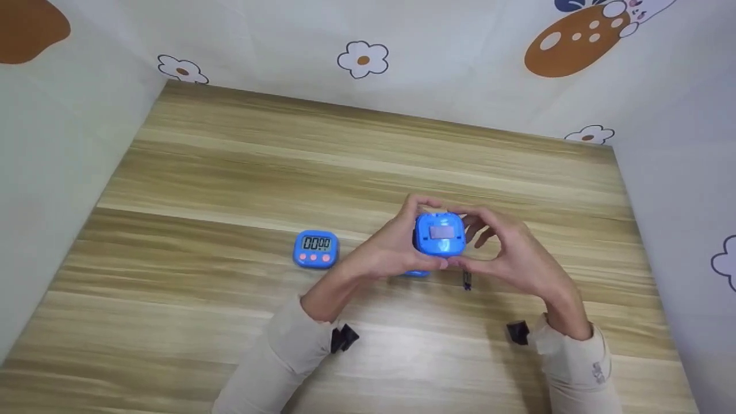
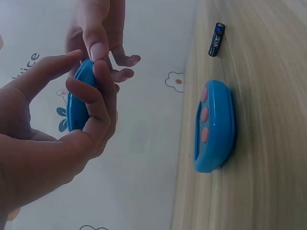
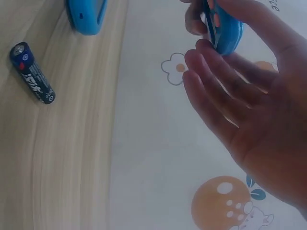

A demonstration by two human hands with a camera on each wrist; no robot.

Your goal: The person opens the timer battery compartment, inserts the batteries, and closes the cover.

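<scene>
My left hand [image 1: 394, 247] holds a blue digital timer [image 1: 448, 248] above the table, its fingers curled round the side. The timer's back, with a pale rectangular patch, faces up toward the head camera. From the other side, my right hand [image 1: 512, 247] pinches the timer's edge between thumb and index finger. Its other fingers [image 3: 211, 103] extend away from the timer in the right wrist view. Below the hands lies a second blue timer [image 2: 221, 127] with pink buttons, mostly hidden in the head view. Close to it is a dark AAA-looking battery [image 3: 33, 74].
A third blue timer [image 1: 316, 249], its display reading zeros, lies face up left of the hands on the wood-grain table [image 1: 259, 155]. White sheets [image 1: 448, 63] printed with flowers and fruit stand around the table's back and sides. Black pieces [image 1: 345, 338] sit by both cuffs.
</scene>
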